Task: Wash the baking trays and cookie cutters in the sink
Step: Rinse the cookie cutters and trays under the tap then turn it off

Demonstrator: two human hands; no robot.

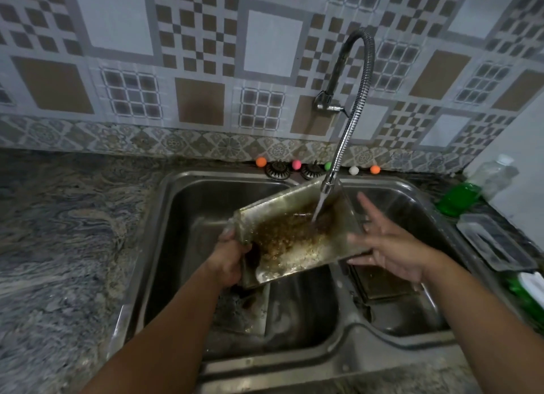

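A dirty metal baking tray (297, 231), caked with brown residue and crumbs, is held tilted over the divider of a steel double sink (176, 205). My left hand (228, 256) grips the tray's lower left corner. Beside the tray's right edge, my right hand (388, 246) has its fingers spread; I cannot tell whether it touches the rim. Water runs from the flexible faucet (329, 184) onto the tray's upper right part. Another tray (379, 281) lies in the right basin under my right hand. A further flat metal piece (244, 308) lies in the left basin.
Several small coloured balls (260, 161) and two drain strainers (278, 168) sit along the sink's back rim. On the right counter stand a green bottle (457, 199), a clear plastic bottle (497, 173) and a rectangular tray (494, 240). Marbled countertop (59, 231) stretches to the left.
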